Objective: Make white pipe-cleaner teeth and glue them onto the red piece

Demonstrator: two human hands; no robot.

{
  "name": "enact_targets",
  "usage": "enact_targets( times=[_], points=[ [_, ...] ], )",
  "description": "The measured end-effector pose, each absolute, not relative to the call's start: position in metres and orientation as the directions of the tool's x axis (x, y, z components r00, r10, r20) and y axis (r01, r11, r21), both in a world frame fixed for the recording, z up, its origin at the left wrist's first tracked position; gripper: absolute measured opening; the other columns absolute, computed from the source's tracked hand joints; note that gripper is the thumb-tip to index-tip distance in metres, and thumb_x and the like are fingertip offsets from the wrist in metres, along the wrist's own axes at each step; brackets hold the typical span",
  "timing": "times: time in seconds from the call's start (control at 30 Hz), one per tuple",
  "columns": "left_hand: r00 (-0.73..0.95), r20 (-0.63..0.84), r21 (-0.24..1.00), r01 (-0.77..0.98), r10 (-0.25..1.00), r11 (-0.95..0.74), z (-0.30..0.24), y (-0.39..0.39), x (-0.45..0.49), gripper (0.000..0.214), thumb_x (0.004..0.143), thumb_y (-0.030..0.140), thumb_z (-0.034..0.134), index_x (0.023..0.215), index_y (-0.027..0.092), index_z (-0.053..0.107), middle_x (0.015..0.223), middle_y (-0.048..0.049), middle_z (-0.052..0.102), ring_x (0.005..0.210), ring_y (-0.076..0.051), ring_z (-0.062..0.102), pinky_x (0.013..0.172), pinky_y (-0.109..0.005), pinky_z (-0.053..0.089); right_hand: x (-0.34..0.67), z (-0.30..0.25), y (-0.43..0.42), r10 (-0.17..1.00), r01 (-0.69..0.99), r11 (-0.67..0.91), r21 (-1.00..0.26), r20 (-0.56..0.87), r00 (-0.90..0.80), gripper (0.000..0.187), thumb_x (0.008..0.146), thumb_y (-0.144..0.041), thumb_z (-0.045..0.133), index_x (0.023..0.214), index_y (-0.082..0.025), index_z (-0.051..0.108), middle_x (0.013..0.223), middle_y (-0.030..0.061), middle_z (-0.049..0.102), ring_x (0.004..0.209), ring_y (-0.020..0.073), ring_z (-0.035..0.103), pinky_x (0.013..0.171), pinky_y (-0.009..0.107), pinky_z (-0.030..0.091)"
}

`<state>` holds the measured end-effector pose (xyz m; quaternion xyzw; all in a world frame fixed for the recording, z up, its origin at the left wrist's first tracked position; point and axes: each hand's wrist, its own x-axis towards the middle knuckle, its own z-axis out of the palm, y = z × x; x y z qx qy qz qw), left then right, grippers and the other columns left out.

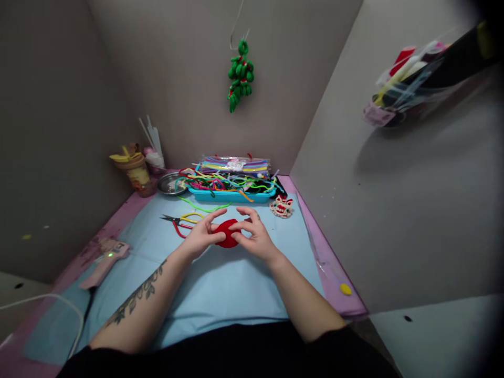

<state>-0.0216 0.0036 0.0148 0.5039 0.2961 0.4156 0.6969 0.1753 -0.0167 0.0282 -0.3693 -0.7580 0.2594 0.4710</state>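
Observation:
Both my hands hold a small round red fuzzy piece (pixel 227 232) above the light blue mat (pixel 220 283). My left hand (pixel 201 234) grips its left side with thumb and fingers pinched on it. My right hand (pixel 254 234) pinches its right side, index finger curled over the top. Just beyond my left hand lie small scissors (pixel 176 220) with a red and a yellow pipe cleaner (pixel 191 217) beside them.
A blue tray (pixel 230 195) heaped with coloured pipe cleaners stands at the back, packets behind it. A metal dish (pixel 170 183) and a cup of craft bits (pixel 135 171) sit back left. A small red-and-white figure (pixel 281 206) lies right. A green bundle (pixel 240 73) hangs above.

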Motion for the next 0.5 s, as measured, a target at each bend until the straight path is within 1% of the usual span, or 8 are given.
enact_targets(
  times=[0.2, 0.33, 0.5],
  points=[
    [0.491, -0.043, 0.951, -0.247, 0.870, 0.187, 0.0168, 0.0034, -0.0214, 0.091, 0.063, 0.022, 0.080, 0.141, 0.016, 0.034, 0.075, -0.0067, 0.072, 0.065, -0.020, 0.068, 0.065, -0.028, 0.050, 0.1742, 0.0284, -0.0186, 0.790, 0.266, 0.601, -0.753, 0.511, -0.338, 0.012, 0.077, -0.021, 0.066, 0.089, -0.023, 0.067, 0.125, 0.0089, 0.047, 0.123, 0.0242, 0.044, 0.103, 0.041, 0.036],
    [0.502, -0.052, 0.941, -0.264, 0.864, 0.210, 0.0177, 0.0029, -0.0207, 0.085, 0.065, 0.020, 0.079, 0.138, 0.015, 0.036, 0.072, -0.0052, 0.072, 0.061, -0.019, 0.068, 0.061, -0.026, 0.050, 0.1733, 0.0265, -0.0185, 0.788, 0.265, 0.604, -0.752, 0.511, -0.344, 0.008, 0.077, -0.021, 0.065, 0.086, -0.022, 0.065, 0.121, 0.0085, 0.050, 0.119, 0.0234, 0.047, 0.101, 0.042, 0.038],
    [0.497, -0.095, 0.930, -0.265, 0.862, 0.256, 0.0192, 0.0012, -0.0187, 0.086, 0.062, 0.020, 0.082, 0.135, 0.012, 0.037, 0.073, -0.0065, 0.072, 0.061, -0.018, 0.068, 0.061, -0.025, 0.050, 0.1719, 0.0260, -0.0182, 0.767, 0.266, 0.634, -0.726, 0.546, -0.338, 0.003, 0.077, -0.019, 0.065, 0.080, -0.021, 0.066, 0.120, 0.0088, 0.052, 0.117, 0.0229, 0.050, 0.100, 0.042, 0.039]
  ],
)
